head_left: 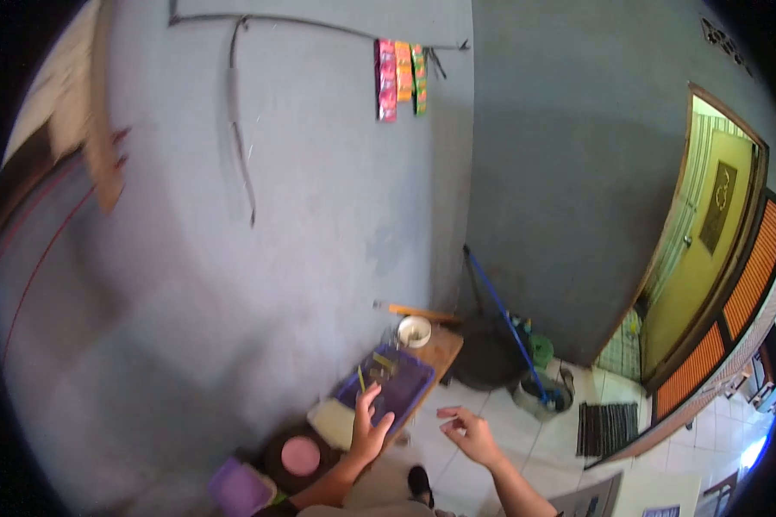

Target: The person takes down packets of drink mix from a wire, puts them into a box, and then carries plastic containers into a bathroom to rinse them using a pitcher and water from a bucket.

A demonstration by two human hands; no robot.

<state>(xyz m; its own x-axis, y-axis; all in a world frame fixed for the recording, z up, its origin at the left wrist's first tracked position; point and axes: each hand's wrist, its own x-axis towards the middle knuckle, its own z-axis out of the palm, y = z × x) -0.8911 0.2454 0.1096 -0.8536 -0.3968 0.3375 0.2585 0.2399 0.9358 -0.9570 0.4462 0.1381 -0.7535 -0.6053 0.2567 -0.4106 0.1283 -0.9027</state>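
Here, we have the purple tray on the wooden bench, just beyond our left hand, the nearer one; the tray's long axis runs along the bench, and both hands, our right hand too, hold thumb and fingers apart

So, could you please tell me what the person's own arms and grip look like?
The left grip and right grip are ungloved hands, with no ring or watch that I can make out. The left forearm and right forearm are bare; dark cloth at the left elbow may be a sleeve edge.
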